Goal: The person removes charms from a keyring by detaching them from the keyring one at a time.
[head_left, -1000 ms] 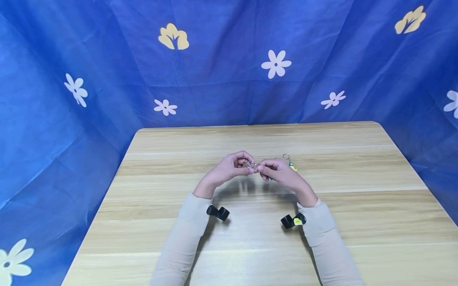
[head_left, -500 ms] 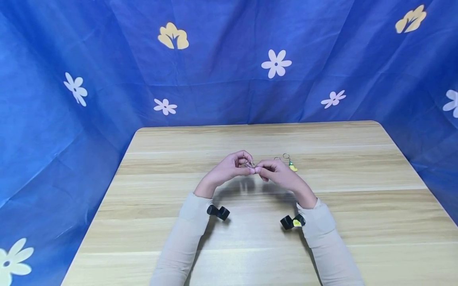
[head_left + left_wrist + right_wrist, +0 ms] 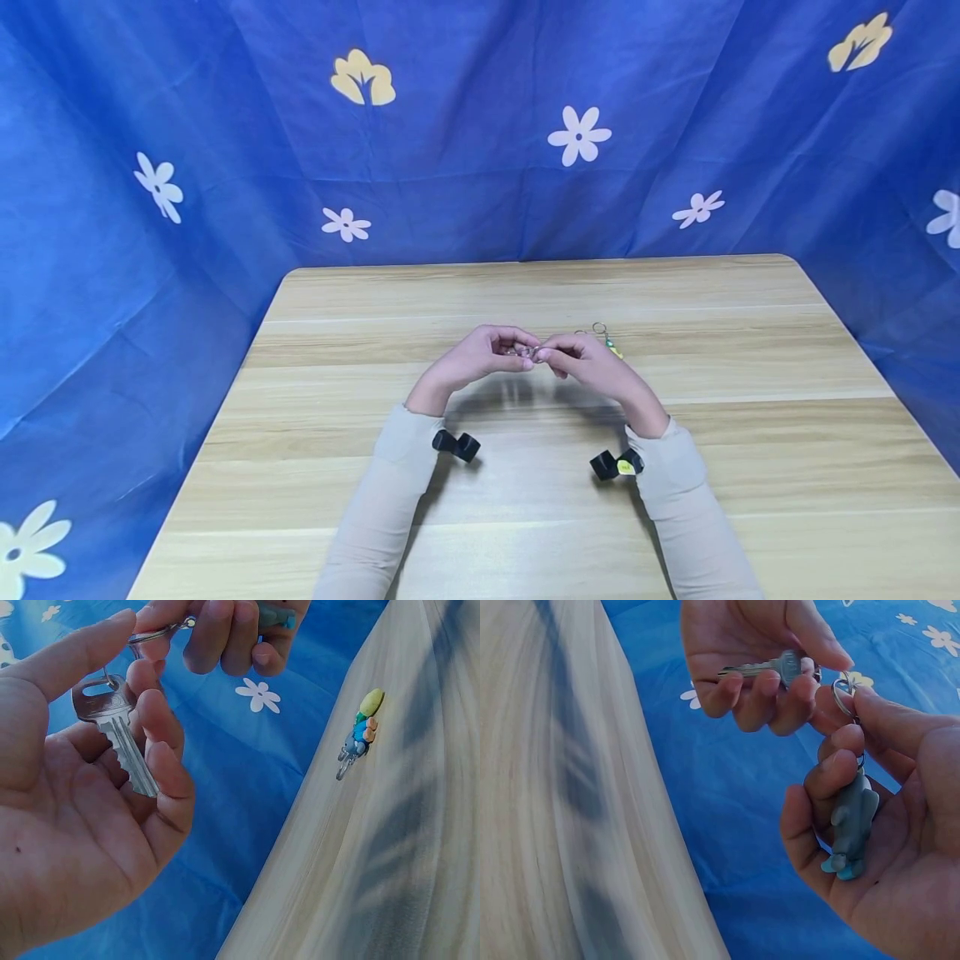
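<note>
My left hand [image 3: 480,352] and right hand [image 3: 592,367] meet fingertip to fingertip above the table, thumbs facing the body. In the left wrist view a silver key [image 3: 124,735] lies across the left hand's curled fingers, its head hanging by a thin link under the thumb. The right hand pinches a metal split ring [image 3: 838,703] between thumb and forefinger, right at the left thumb's tip. From that ring a keychain figure [image 3: 851,821], grey with light-blue feet, hangs into the right palm. The link between key and ring is partly covered by the fingertips.
A keychain with a yellow charm [image 3: 615,352] and its ring [image 3: 599,328] lies just beyond the right hand on the wood-grain table [image 3: 750,350]. The left wrist view also shows a blue-and-grey charm [image 3: 360,735] there. A blue flowered cloth [image 3: 465,150] hangs behind the table.
The left forefinger has come down and reached toward the right fingertips, covering more of the ring. Both hands otherwise stay in nearly the same place, still holding the key and the keychain.
</note>
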{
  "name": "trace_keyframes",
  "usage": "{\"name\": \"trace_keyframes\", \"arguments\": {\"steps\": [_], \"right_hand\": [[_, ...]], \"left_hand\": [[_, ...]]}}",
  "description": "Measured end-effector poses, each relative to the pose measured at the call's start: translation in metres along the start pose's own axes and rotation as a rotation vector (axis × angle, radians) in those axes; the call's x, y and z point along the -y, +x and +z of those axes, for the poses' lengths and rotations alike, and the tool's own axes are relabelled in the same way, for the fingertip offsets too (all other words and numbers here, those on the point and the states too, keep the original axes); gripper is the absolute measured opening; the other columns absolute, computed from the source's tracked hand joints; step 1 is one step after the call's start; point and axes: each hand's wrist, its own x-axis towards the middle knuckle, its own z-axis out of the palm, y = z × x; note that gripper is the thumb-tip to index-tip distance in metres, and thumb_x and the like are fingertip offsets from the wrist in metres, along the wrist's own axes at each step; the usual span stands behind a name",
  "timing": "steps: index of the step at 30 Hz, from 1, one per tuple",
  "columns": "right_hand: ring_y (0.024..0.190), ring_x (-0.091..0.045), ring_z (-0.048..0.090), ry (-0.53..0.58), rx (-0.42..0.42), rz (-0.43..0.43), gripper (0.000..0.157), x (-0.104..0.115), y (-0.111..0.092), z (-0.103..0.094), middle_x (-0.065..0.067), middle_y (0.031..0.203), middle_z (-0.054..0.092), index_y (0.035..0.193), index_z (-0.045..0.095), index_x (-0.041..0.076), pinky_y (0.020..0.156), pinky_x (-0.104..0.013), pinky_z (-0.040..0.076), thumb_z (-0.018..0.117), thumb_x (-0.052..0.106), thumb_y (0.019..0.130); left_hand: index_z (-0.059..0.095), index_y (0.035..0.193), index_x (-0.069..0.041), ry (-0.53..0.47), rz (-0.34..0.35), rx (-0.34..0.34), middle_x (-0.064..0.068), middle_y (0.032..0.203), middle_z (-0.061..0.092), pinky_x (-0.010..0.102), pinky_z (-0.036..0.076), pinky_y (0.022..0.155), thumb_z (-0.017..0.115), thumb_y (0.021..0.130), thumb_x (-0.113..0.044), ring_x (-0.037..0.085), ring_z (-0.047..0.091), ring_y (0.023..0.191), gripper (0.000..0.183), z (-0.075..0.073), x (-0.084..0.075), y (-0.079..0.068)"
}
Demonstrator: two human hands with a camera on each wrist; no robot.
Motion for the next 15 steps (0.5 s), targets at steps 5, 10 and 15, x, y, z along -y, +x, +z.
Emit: {"name": "trace_keyframes", "arguments": {"steps": [5,10,15], "right_hand": [[0.06,-0.009,0.041,0.021,0.001,0.012,0.02,-0.0002,-0.0007,-0.0029,-0.001,0.067,0.047,0.099,0.067,-0.003,0.055,-0.022,0.035,0.052,0.01,0.098],[0.063,-0.013,0.044,0.017,-0.01,0.029,0.02,-0.0011,-0.0012,-0.0058,0.0,0.068,0.048,0.1,0.069,-0.001,0.057,-0.022,0.037,0.052,0.01,0.098],[0.063,-0.022,0.045,0.029,-0.017,0.042,0.021,-0.0013,-0.0019,-0.008,-0.001,0.068,0.049,0.102,0.07,0.001,0.057,-0.022,0.037,0.052,0.011,0.099]], "left_hand": [[0.062,0.122,0.001,0.023,-0.008,0.007,0.0,0.095,0.064,0.023,0.051,0.08,0.07,0.085,-0.006,0.011,0.059,0.086,0.038,-0.0014,-0.0003,-0.0016],[0.063,0.122,-0.002,0.054,0.007,0.013,-0.002,0.09,0.063,0.029,0.052,0.081,0.07,0.085,-0.008,0.011,0.058,0.083,0.038,-0.0034,0.0003,-0.002],[0.063,0.122,-0.002,0.073,0.017,0.025,0.004,0.095,0.065,0.035,0.053,0.088,0.068,0.088,-0.011,0.011,0.061,0.087,0.036,-0.0049,0.0007,-0.0013]]}}
